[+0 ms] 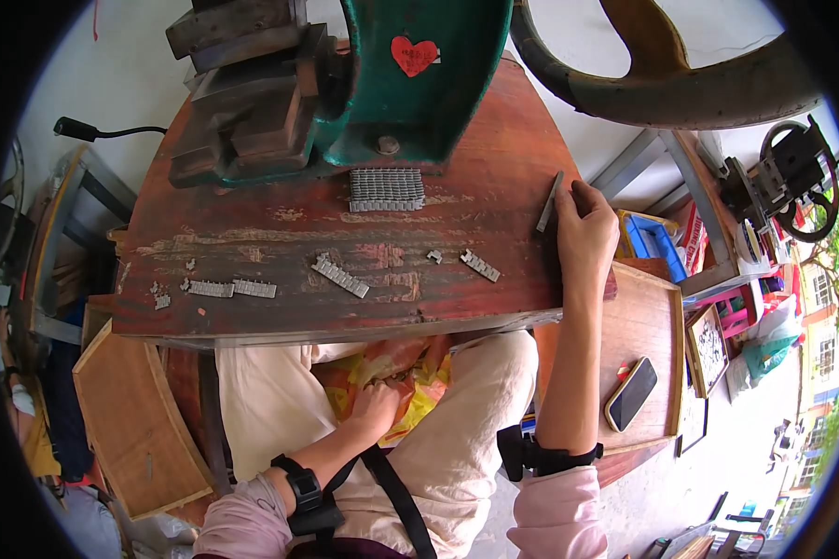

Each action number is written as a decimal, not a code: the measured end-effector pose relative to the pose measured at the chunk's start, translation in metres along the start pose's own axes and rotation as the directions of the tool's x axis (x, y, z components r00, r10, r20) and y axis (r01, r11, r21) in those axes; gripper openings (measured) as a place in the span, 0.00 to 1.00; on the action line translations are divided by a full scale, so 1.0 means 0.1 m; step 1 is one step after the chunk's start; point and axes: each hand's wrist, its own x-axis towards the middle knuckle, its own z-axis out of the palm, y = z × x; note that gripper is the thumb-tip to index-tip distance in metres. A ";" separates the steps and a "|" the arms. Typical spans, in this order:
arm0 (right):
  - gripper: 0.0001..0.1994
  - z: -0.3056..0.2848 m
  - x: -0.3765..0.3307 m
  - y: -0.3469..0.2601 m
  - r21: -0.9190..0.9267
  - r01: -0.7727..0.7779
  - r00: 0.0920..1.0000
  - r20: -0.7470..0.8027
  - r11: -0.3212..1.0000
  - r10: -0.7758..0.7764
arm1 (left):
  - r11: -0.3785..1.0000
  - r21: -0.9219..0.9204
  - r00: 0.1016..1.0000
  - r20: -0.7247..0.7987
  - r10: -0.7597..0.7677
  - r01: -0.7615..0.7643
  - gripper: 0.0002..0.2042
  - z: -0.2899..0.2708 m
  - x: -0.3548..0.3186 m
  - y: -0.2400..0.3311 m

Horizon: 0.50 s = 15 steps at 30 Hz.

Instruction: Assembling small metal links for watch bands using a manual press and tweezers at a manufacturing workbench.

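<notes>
My right hand [587, 228] is at the right edge of the wooden bench top [494, 121]. Its thumb and fingers are closed at the side of a narrow dark metal strip [549, 202], which slants along the bench. Down in my lap, my left hand [379, 407] is closed over a yellow and red plastic bag [426, 401]; what its fingers grip is hidden. Short silver linked metal pieces, like watch-band segments [341, 276], lie across the near part of the bench. Behind them sits a neat block of similar linked strips [387, 189].
A green press [410, 93] with a dark metal block stands at the back. Its large curved wheel [662, 93] overhangs the right rear. Wooden trays [144, 419] flank the bench, and a phone [631, 394] lies on the right one. Beyond it stands a blue bin [657, 244].
</notes>
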 end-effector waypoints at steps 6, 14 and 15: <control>0.16 -0.04 -0.02 -0.02 0.032 -0.023 1.000 0.002 0.999 0.023 | 0.990 0.132 0.963 0.254 -0.088 0.056 0.09 0.20 0.06 0.00; 0.13 -0.02 0.00 -0.03 0.064 -0.008 1.000 0.022 0.998 0.007 | 0.989 0.059 0.737 0.673 0.061 -0.137 0.11 0.96 0.23 -0.54; 0.13 0.01 0.00 0.00 0.061 0.034 0.999 0.010 0.998 -0.035 | 0.993 -0.017 0.659 0.747 0.091 -0.117 0.12 0.88 0.19 -0.54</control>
